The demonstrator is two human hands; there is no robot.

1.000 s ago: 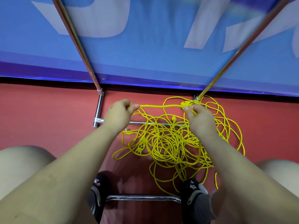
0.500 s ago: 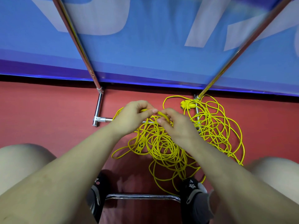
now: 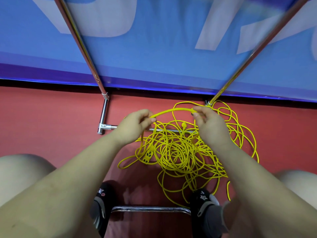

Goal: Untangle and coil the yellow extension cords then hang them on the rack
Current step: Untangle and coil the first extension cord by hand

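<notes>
A: Where do we stand with the yellow extension cords (image 3: 185, 152)?

B: We are early in the job, by our judgement. Almost all the cord lies in a loose tangled heap on the red floor (image 3: 42, 121), between our feet and the rack's base bar (image 3: 164, 130), and partly draped across that bar. Nothing is coiled and nothing hangs on the rack.

A: What are our hands doing?

B: Our left hand (image 3: 133, 128) pinches one strand between thumb and curled fingers. Our right hand (image 3: 208, 123) pinches the same strand further along. The raised cord section (image 3: 171, 111) arches between them, above the heap. Untangling, coiling and hanging all remain.

A: What can we not make out?

B: We cannot tell how many cords make up the heap; we see one yellow socket block (image 3: 148, 155) at its left edge and a small yellow plug (image 3: 183, 125) near the bar. The two chrome rack poles (image 3: 82, 40) run out of the top of the view, so wherever the cords should hang is cut off. Our right forearm hides part of the heap, and the blue banner (image 3: 154, 48) behind is blurred.
</notes>
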